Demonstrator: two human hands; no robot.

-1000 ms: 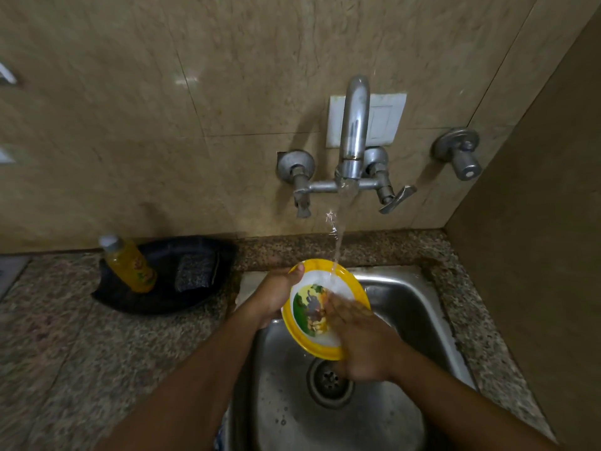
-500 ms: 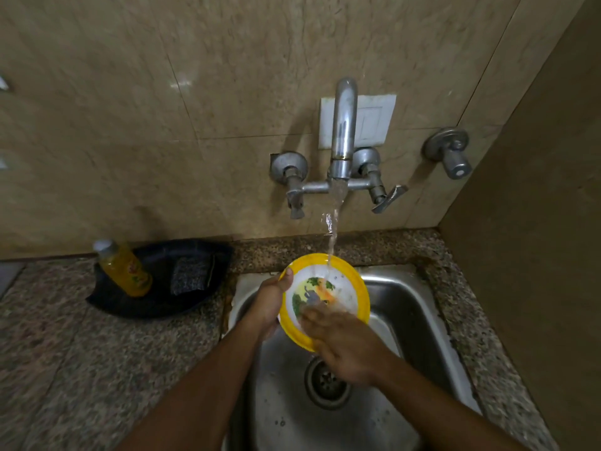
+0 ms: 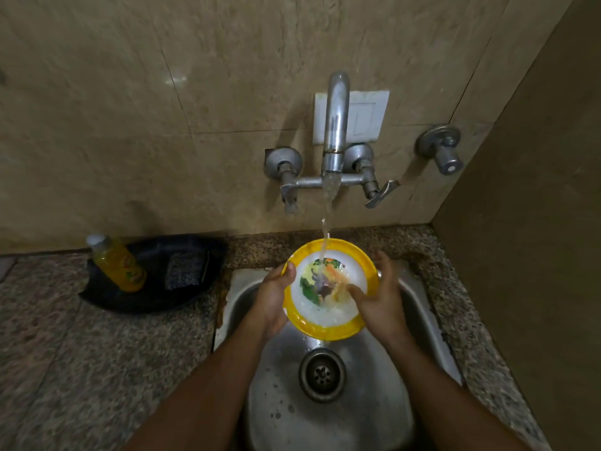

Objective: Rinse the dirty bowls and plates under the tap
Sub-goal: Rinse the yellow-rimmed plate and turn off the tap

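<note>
Plate [image 3: 328, 327] with a yellow rim sat between our hands, over the sink [image 3: 432, 333], under water running from the tap [image 3: 335, 125]. Our left hand [image 3: 274, 301] held its left edge, thumb on the rim. Our right hand [image 3: 379, 302] held the right edge, fingers [image 3: 354, 291] pressed on the picture inside.

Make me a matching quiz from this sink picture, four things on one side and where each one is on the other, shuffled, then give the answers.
Things:
1. plate
2. scrub pad
3. drain
4. switch plate

Places:
A. on the wall behind the tap
B. in the black tray on the counter
C. held in both hands under the running water
D. in the bottom of the sink

Pairs: 1-C, 2-B, 3-D, 4-A
</note>
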